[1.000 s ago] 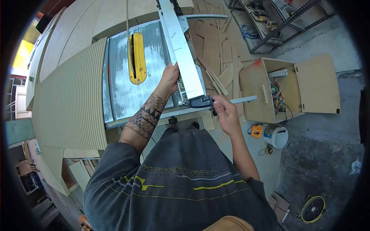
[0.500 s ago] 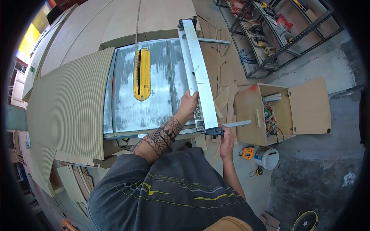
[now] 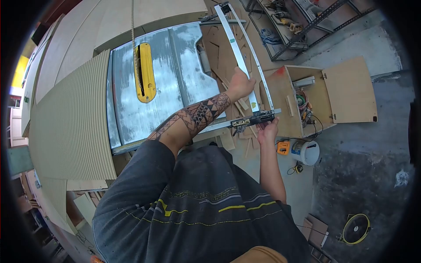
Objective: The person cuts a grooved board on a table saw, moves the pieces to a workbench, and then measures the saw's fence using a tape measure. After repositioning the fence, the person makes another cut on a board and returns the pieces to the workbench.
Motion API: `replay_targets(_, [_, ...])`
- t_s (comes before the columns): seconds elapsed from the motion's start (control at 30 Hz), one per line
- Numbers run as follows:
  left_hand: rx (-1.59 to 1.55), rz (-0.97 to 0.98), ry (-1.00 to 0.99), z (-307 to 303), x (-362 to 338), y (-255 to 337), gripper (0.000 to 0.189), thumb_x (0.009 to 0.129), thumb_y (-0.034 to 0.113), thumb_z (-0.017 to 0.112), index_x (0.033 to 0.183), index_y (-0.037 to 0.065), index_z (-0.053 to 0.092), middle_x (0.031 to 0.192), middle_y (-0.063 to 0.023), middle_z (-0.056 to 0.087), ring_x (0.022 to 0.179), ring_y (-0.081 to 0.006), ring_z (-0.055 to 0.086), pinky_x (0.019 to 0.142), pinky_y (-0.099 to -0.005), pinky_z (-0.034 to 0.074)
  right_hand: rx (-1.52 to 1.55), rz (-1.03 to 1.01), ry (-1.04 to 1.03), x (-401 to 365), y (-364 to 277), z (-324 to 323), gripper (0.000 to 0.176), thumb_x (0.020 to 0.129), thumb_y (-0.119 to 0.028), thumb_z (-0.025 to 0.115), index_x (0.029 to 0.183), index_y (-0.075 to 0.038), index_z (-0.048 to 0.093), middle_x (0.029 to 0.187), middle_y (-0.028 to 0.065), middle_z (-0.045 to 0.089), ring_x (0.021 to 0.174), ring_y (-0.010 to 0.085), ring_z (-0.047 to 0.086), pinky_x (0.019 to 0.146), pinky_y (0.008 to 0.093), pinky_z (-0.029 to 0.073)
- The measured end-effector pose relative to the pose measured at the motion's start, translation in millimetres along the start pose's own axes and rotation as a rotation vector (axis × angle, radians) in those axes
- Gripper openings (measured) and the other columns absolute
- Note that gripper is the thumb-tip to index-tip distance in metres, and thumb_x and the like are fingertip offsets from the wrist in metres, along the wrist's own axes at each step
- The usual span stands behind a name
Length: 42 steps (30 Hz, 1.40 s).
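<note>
The metal rip fence (image 3: 237, 46) hangs out past the right side of the saw table (image 3: 171, 96), its long bars running away from me. My left hand (image 3: 240, 83), on the tattooed arm, is wrapped round the near part of the fence. Under the black end clamp (image 3: 258, 118) of the fence, my right hand (image 3: 267, 131) grips the near end. Left of the hands, a yellow insert plate (image 3: 146, 72) with a dark slot lies in the saw table.
A ribbed panel (image 3: 74, 118) lies left of the saw. On the right are an open wooden cabinet (image 3: 280, 85), a metal shelf (image 3: 302, 26), a white bucket (image 3: 309, 152) and an orange tool (image 3: 283, 147). Wood offcuts lie beyond the saw. A round fan (image 3: 356, 229) stands lower right.
Both hands have moved right with the fence, off the table surface. The fence has turned and shows its open frame. My left hand has shifted its hold on it, and the view has shifted.
</note>
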State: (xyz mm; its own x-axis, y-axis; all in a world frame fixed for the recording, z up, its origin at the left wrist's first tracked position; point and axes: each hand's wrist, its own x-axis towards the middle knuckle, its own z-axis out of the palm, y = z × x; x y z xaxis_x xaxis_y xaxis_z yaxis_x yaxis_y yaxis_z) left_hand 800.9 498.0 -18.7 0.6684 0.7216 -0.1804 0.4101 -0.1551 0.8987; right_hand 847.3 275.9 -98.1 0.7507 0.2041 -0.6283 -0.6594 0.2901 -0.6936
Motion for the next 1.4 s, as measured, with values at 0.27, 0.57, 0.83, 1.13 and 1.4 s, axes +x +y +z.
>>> replay_targets(0.27, [0.060,-0.074,0.035,67,23,-10,0.069,0.085,0.028,0.073,0.128,-0.010,0.035,0.126,-0.0367,0.054,0.112,-0.0482,0.063,0.095,-0.0504,0.054,-0.244,-0.027,0.122,13,12,-22,0.049,0.102,-0.054,0.053,0.124,-0.010,0.052,0.090,0.0073,0.054,0.073,0.0178,0.053,0.067,0.0348,0.048])
replay_targets(0.57, [-0.095,0.151,-0.211,45,20,-61,0.065,0.093,0.039,0.071,0.131,-0.009,0.047,0.123,-0.0286,0.062,0.117,-0.0412,0.063,0.100,-0.0462,0.051,-0.017,0.866,-0.359,-30,86,-57,0.059,0.099,-0.050,0.059,0.118,0.006,0.053,0.106,0.0220,0.069,0.107,0.0352,0.065,0.100,0.0493,0.049])
replay_targets(0.83, [-0.265,-0.197,0.010,-172,-200,-154,0.029,0.099,0.020,0.067,0.119,0.000,0.066,0.102,-0.0074,0.072,0.094,-0.0108,0.066,0.086,-0.0276,0.053,0.088,0.945,-0.223,3,57,-68,0.056,0.096,-0.028,0.067,0.132,0.011,0.048,0.133,0.0247,0.062,0.129,0.0370,0.057,0.116,0.0519,0.041])
replay_targets(1.13, [-0.472,-1.063,0.252,-199,-403,-297,0.036,0.097,0.037,0.067,0.107,0.002,0.068,0.097,-0.0083,0.069,0.082,-0.0169,0.066,0.074,-0.0305,0.055,-0.227,0.638,-0.157,45,2,-46,0.047,0.103,-0.018,0.053,0.140,0.008,0.041,0.147,0.0271,0.049,0.141,0.0400,0.046,0.121,0.0537,0.036])
replay_targets(1.4, [0.022,-0.985,0.762,-177,-352,-444,0.057,0.090,0.029,0.072,0.132,-0.003,0.051,0.115,-0.0222,0.065,0.098,-0.0325,0.066,0.086,-0.0421,0.055,-0.624,0.576,-0.301,-31,82,-60,0.047,0.106,-0.030,0.048,0.146,-0.007,0.042,0.147,0.0202,0.052,0.131,0.0370,0.054,0.111,0.0502,0.040])
